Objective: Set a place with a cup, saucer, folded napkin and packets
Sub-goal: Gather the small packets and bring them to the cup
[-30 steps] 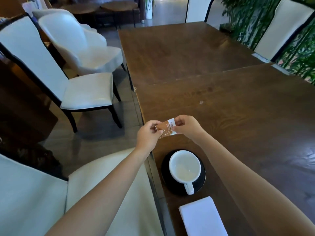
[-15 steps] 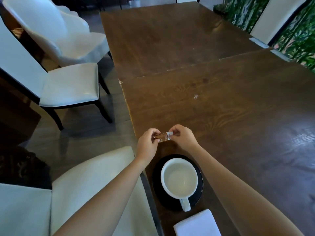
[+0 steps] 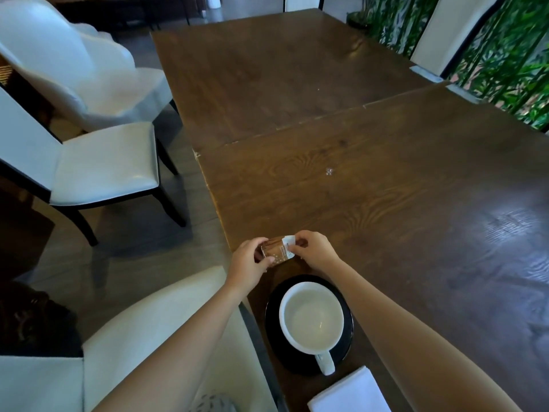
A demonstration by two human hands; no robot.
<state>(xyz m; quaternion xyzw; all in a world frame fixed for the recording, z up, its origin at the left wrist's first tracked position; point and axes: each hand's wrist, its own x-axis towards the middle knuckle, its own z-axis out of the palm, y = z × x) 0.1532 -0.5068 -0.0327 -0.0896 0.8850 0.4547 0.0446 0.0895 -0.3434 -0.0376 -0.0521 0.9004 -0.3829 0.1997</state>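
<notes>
Both hands, left hand [image 3: 248, 264] and right hand [image 3: 313, 249], pinch brown packets [image 3: 277, 251], possibly two, just beyond the saucer [image 3: 274, 318] holding the cup [image 3: 312, 319].

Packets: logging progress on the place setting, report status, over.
Left grip and right grip pinch the brown packets at the table edge, beyond the black saucer. White cup on saucer, folded napkin nearside. No obstacle seen.
</notes>
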